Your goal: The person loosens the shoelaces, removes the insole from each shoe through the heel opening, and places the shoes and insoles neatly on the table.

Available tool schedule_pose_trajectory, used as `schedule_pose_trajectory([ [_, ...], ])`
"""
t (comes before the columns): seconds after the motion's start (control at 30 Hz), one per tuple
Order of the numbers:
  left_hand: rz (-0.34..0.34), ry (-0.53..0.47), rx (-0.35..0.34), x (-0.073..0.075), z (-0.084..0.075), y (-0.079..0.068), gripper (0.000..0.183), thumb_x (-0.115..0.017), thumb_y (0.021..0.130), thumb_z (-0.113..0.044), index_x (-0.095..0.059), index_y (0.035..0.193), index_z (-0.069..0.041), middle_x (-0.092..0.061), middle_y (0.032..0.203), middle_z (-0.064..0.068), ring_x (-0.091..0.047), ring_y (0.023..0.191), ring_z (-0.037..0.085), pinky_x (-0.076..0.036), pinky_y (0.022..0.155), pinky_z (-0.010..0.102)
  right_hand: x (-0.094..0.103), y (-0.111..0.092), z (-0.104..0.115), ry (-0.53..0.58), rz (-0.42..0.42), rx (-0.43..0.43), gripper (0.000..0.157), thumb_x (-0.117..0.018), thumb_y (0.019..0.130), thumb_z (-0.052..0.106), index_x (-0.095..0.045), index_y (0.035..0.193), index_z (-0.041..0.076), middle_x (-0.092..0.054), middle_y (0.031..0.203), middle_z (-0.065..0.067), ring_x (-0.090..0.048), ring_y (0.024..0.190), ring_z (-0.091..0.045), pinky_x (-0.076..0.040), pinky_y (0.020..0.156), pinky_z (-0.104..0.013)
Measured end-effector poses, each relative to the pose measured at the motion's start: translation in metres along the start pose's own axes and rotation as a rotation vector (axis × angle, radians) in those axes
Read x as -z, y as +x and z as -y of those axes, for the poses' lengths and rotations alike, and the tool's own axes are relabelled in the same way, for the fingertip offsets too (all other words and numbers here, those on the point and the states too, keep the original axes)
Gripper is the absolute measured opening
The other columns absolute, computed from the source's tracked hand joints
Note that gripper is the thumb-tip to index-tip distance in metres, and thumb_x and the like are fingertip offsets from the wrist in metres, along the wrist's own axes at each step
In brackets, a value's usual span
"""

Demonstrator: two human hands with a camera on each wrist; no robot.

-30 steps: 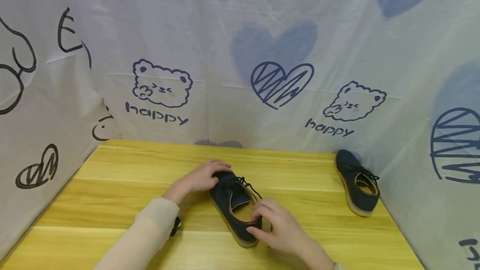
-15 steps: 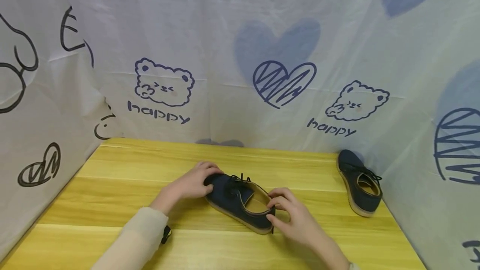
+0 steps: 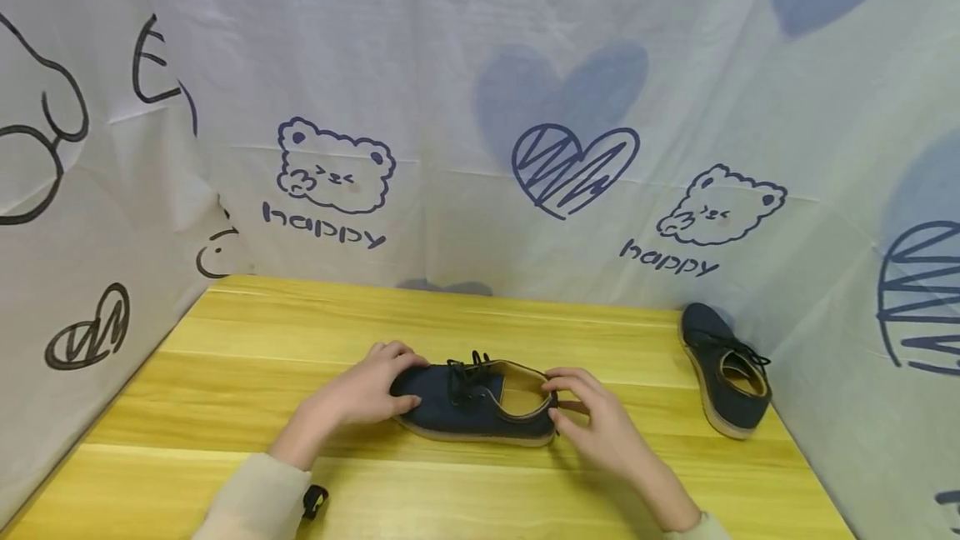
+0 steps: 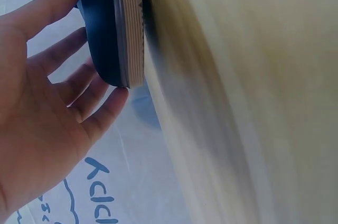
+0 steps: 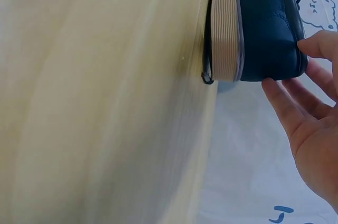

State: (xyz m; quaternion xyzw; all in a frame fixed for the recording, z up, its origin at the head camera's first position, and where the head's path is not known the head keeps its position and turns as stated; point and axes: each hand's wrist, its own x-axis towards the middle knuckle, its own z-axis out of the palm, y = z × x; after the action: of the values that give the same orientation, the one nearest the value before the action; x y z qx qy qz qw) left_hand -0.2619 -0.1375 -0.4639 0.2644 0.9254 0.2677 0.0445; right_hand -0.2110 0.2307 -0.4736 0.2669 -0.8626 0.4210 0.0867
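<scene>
A dark navy lace-up shoe [image 3: 465, 407] with a tan sole lies sideways on the wooden tabletop, toe to the left and its opening facing up. Around the toe, my left hand [image 3: 367, 390] has its thumb on the upper and its fingers at the tip and far side. My right hand [image 3: 600, 419] holds the heel, thumb at the collar in the right wrist view and fingers behind the heel [image 5: 269, 60]. Black laces [image 3: 472, 369] stand up in loops over the tongue. A lace end [image 5: 207, 80] hangs beside the sole near the heel.
A matching dark shoe [image 3: 723, 373] sits at the table's right edge, toe pointing to the back. White cloth [image 3: 450, 107] with printed hearts and bears walls the yellow wooden table [image 3: 420, 490] at the back and sides. A small black object [image 3: 315, 501] shows beside the left sleeve.
The shoe between my hands has turned from a slanted position to lie almost straight across. Its heel has swung right and back with my right hand; my left hand has shifted left with the toe.
</scene>
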Motion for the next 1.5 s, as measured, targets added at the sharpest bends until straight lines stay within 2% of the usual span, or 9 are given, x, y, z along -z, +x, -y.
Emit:
schedule_pose_trajectory([
  [0.13, 0.003, -0.018, 0.018, 0.0, -0.003, -0.007, 0.05, -0.078, 0.095, -0.03, -0.064, 0.141, -0.016, -0.055, 0.138, 0.007, -0.048, 0.124, 0.03, -0.047, 0.104, 0.051, 0.0, 0.001, -0.003, -0.013, -0.017, 0.0, 0.035, -0.072, 0.092, -0.006, -0.068, 0.126, 0.002, -0.06, 0.141, -0.012, -0.062, 0.125, -0.032, -0.059, 0.093, -0.042],
  [0.3, 0.008, -0.026, 0.004, -0.003, -0.002, -0.009, 0.053, -0.077, 0.096, -0.028, -0.061, 0.144, -0.013, -0.054, 0.144, 0.009, -0.048, 0.13, 0.032, -0.046, 0.106, 0.054, 0.001, 0.002, -0.002, -0.045, -0.02, 0.008, 0.038, -0.073, 0.091, -0.005, -0.068, 0.128, 0.004, -0.06, 0.14, -0.013, -0.062, 0.125, -0.031, -0.059, 0.094, -0.042],
  [0.53, -0.004, -0.064, -0.019, -0.008, -0.006, -0.008, 0.067, -0.081, 0.092, -0.029, -0.055, 0.149, -0.007, -0.051, 0.152, 0.015, -0.045, 0.14, 0.038, -0.041, 0.113, 0.057, 0.008, 0.016, 0.01, -0.172, -0.06, 0.139, 0.04, -0.076, 0.09, -0.001, -0.069, 0.128, 0.006, -0.067, 0.133, -0.009, -0.065, 0.12, -0.028, -0.06, 0.09, -0.048],
  [0.6, -0.008, -0.073, -0.029, -0.01, -0.006, -0.007, 0.071, -0.084, 0.089, -0.03, -0.054, 0.149, -0.006, -0.051, 0.152, 0.017, -0.045, 0.141, 0.04, -0.041, 0.114, 0.057, 0.009, 0.022, 0.015, -0.199, -0.057, 0.145, 0.039, -0.076, 0.09, 0.0, -0.069, 0.128, 0.008, -0.069, 0.129, -0.006, -0.067, 0.116, -0.025, -0.06, 0.09, -0.046],
  [0.7, -0.013, -0.082, -0.039, -0.014, -0.007, -0.005, 0.075, -0.087, 0.086, -0.031, -0.054, 0.148, -0.006, -0.052, 0.152, 0.017, -0.046, 0.14, 0.04, -0.04, 0.114, 0.058, 0.01, 0.029, 0.022, -0.224, -0.011, 0.12, 0.037, -0.076, 0.092, 0.003, -0.07, 0.128, 0.01, -0.072, 0.123, -0.001, -0.069, 0.109, -0.021, -0.059, 0.09, -0.043],
  [0.97, -0.023, -0.089, -0.036, -0.018, -0.012, -0.002, 0.073, -0.09, 0.082, -0.03, -0.059, 0.145, -0.009, -0.055, 0.149, 0.014, -0.048, 0.139, 0.039, -0.041, 0.113, 0.057, 0.003, 0.049, 0.038, -0.279, 0.18, 0.05, 0.036, -0.076, 0.093, 0.007, -0.069, 0.128, 0.005, -0.072, 0.119, -0.006, -0.07, 0.102, -0.02, -0.06, 0.086, -0.037],
  [1.27, -0.016, -0.083, 0.05, -0.017, -0.019, 0.001, 0.073, -0.094, 0.077, -0.026, -0.061, 0.141, -0.013, -0.059, 0.144, 0.01, -0.053, 0.131, 0.033, -0.045, 0.109, 0.053, -0.01, 0.066, 0.036, -0.366, 0.288, 0.001, 0.022, -0.078, 0.09, 0.004, -0.075, 0.111, 0.002, -0.075, 0.101, -0.007, -0.072, 0.088, -0.02, -0.061, 0.077, -0.033],
  [1.4, -0.018, -0.078, 0.092, -0.014, -0.025, 0.003, 0.072, -0.095, 0.076, -0.024, -0.062, 0.139, -0.013, -0.06, 0.142, 0.009, -0.054, 0.128, 0.031, -0.046, 0.108, 0.051, -0.012, 0.074, 0.03, -0.401, 0.325, 0.013, 0.022, -0.083, 0.087, 0.007, -0.076, 0.108, 0.003, -0.076, 0.097, -0.006, -0.073, 0.086, -0.02, -0.06, 0.075, -0.032],
  [1.5, -0.018, -0.074, 0.107, -0.012, -0.028, 0.004, 0.072, -0.096, 0.076, -0.022, -0.062, 0.138, -0.013, -0.06, 0.142, 0.009, -0.054, 0.126, 0.031, -0.046, 0.107, 0.05, -0.013, 0.079, 0.027, -0.414, 0.354, -0.013, 0.026, -0.086, 0.084, 0.012, -0.077, 0.108, 0.004, -0.077, 0.096, -0.005, -0.072, 0.085, -0.019, -0.06, 0.076, -0.033],
])
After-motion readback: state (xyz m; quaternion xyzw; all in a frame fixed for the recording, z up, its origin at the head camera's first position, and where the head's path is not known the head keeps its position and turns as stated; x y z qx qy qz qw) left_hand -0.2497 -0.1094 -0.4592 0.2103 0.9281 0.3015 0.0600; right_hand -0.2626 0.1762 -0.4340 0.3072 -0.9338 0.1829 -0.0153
